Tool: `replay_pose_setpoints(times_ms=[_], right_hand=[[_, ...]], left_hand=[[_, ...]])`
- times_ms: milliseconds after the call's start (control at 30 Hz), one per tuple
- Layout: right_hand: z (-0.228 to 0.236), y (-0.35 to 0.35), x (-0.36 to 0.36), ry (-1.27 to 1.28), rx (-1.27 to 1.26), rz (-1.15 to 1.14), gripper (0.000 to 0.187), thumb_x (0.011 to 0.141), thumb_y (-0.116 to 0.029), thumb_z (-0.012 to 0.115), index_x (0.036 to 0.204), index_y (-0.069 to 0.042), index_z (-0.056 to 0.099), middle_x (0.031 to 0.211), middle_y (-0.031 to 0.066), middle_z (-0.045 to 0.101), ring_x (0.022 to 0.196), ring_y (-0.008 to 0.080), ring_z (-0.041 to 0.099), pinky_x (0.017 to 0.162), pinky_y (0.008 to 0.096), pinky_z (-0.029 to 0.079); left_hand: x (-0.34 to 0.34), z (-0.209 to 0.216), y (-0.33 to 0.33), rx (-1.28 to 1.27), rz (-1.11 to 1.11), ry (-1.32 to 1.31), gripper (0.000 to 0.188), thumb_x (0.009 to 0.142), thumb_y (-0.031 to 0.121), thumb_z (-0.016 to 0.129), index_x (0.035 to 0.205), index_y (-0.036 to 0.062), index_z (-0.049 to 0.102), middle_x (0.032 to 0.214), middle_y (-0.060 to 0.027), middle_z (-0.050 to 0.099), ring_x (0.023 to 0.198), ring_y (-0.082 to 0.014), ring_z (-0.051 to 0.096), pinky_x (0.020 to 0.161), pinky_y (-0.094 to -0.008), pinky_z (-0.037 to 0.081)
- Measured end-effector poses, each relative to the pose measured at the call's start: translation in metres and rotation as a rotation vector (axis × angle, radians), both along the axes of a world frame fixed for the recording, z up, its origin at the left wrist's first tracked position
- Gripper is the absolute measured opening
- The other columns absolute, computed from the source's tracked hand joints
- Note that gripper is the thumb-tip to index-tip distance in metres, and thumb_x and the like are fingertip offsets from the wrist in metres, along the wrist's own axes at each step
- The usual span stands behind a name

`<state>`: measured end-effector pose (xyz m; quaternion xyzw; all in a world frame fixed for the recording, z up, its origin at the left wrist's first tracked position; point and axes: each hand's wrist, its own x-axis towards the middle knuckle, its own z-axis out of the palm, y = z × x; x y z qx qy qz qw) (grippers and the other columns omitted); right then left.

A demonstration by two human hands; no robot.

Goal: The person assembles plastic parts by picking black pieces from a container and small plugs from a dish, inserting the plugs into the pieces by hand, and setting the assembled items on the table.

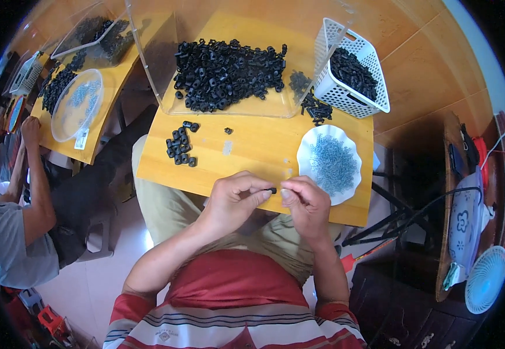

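Note:
My left hand (234, 200) is closed, pinching a small black plastic part (272, 190) between thumb and fingertips. Just to its right, my right hand (307, 205) also pinches, its thumb against the forefinger; whatever lies between them is too small to make out. Both hands are over the near edge of the yellow table (252, 151), above my lap. Beside the right hand stands a white scalloped dish (302, 156) full of tiny bluish clear pieces (334, 166). A small group of black cylindrical parts (181, 145) lies at the left, and one small black piece (228, 131) sits apart.
A clear bin (246, 111) with a heap of black parts (226, 72) stands at the back. Right of it are a white perforated basket (345, 103) of black pieces and loose black pieces (317, 110). At the left, another person (17, 227) sits at a second table (110, 104).

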<state>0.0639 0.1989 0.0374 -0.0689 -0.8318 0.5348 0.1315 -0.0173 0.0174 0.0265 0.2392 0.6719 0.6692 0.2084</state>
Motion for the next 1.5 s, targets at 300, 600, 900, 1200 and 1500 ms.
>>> replay_pose_setpoints(times_ms=[300,600,900,1200,1500], right_hand=[[0.009,0.058,-0.013,-0.092,0.756,-0.091,0.023,0.092,-0.011,0.059,0.114,-0.005,0.064,0.110,0.0137,0.066,0.094,0.0397,0.066,0.080,0.0511,0.052],[-0.004,0.071,-0.023,-0.268,0.831,-0.036,0.024,0.094,-0.014,0.054,0.112,-0.008,0.068,0.108,0.0138,0.067,0.089,0.0413,0.067,0.078,0.0536,0.051],[-0.010,0.075,-0.019,-0.164,0.787,-0.061,0.025,0.092,-0.009,0.053,0.113,-0.007,0.066,0.106,0.0152,0.065,0.088,0.0408,0.066,0.077,0.0522,0.052],[-0.008,0.078,-0.015,-0.052,0.687,-0.097,0.023,0.091,-0.006,0.056,0.114,-0.006,0.062,0.110,0.0167,0.062,0.089,0.0411,0.065,0.079,0.0506,0.051],[-0.002,0.060,-0.009,0.071,0.170,-0.089,0.012,0.086,-0.001,0.070,0.097,-0.001,0.064,0.086,0.0096,0.064,0.074,0.0197,0.062,0.067,0.0319,0.050]], left_hand=[[0.000,-0.017,0.008,-0.002,0.039,-0.060,0.012,0.090,0.001,0.071,0.102,-0.0030,0.071,0.097,-0.0078,0.068,0.089,-0.0135,0.068,0.079,-0.0254,0.056],[0.001,-0.021,0.012,-0.038,0.036,-0.053,0.013,0.088,0.000,0.072,0.100,-0.0026,0.071,0.097,-0.0082,0.068,0.089,-0.0142,0.068,0.078,-0.0258,0.056],[-0.003,-0.015,0.012,-0.132,0.040,0.159,0.014,0.089,0.002,0.071,0.102,-0.0018,0.071,0.098,-0.0125,0.068,0.086,-0.0222,0.069,0.075,-0.0301,0.055],[-0.012,-0.012,0.010,-0.450,-0.085,0.828,0.032,0.075,-0.003,0.064,0.107,0.0005,0.067,0.100,-0.0142,0.060,0.094,-0.0344,0.060,0.080,-0.0415,0.053],[-0.017,-0.013,0.009,-0.336,-0.091,0.694,0.021,0.086,0.003,0.066,0.106,0.0005,0.068,0.095,-0.0145,0.062,0.085,-0.0326,0.065,0.073,-0.0407,0.055]])
